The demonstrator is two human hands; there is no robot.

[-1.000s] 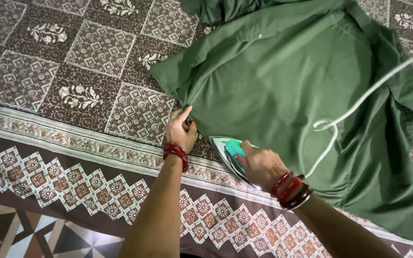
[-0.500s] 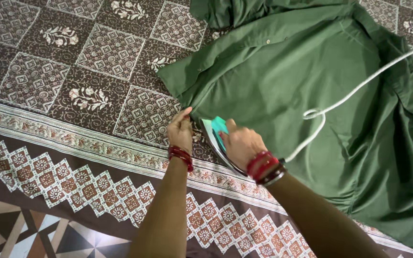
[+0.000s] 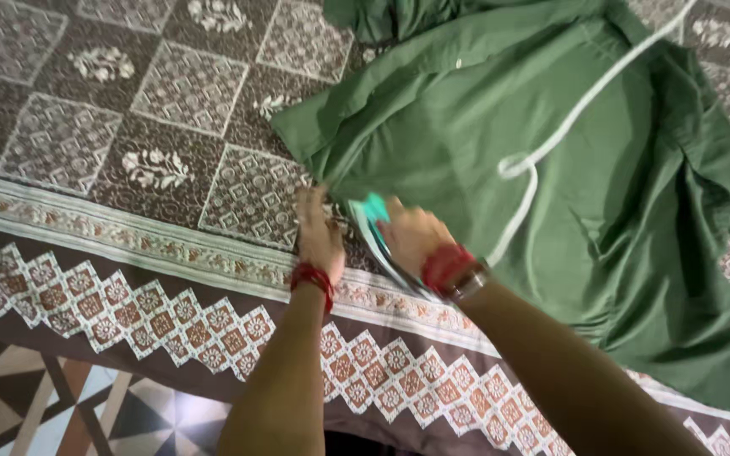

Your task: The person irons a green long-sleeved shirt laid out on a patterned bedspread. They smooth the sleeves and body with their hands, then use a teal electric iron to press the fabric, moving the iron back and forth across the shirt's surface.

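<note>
1. My right hand is closed around the teal handle of the iron. The iron stands on the lower left edge of the green shirt, which lies spread on the patterned bedsheet.
2. My left hand rests just beside the tip of the iron, with the fingers pressed on the corner of the shirt. The picture is blurred here, so I cannot tell if they pinch the cloth or only press it flat.
3. To do this step well, I judge that the left fingers should keep the edge tight and stay clear of the hot sole, because the two are very near.
4. The white cord runs over the shirt and makes a small loop on it. I think it is better to keep it away from the path of the iron, so that it does not drag new folds.
5. The right part of the shirt is wrinkled and bunched.
6. About containers: I see no box, basket or bowl in this view, so there are no contents to describe.
</note>
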